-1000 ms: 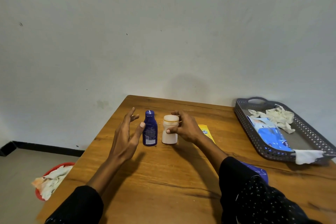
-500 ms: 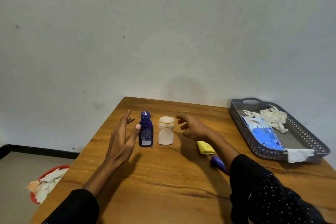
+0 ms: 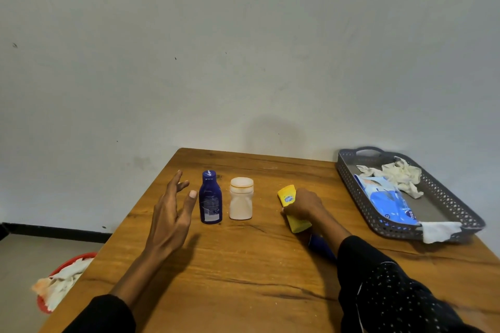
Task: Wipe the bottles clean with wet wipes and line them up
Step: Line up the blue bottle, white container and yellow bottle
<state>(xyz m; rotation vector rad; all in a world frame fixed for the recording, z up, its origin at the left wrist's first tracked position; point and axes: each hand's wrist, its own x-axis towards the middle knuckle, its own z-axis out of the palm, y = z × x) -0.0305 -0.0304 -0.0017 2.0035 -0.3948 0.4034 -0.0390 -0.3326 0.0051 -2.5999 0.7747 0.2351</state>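
A dark blue bottle [image 3: 210,199] and a white jar-shaped bottle [image 3: 241,199] stand upright side by side on the wooden table [image 3: 243,273]. My left hand [image 3: 173,213] hovers just left of the blue bottle, fingers spread, holding nothing. My right hand [image 3: 303,204] is closed on a yellow tube [image 3: 287,195] that lies on the table right of the white bottle; its dark blue cap end [image 3: 320,246] pokes out under my wrist. A blue wet-wipes pack [image 3: 384,203] lies in the grey tray.
The grey perforated tray [image 3: 460,213] sits at the table's right edge with crumpled used wipes [image 3: 397,174] and one wipe [image 3: 439,231] hanging over its front rim. A red bin [image 3: 58,278] full of used wipes stands on the floor at the left.
My right hand let go of the white bottle, moved right and closed on the yellow tube. My left hand stayed beside the blue bottle.
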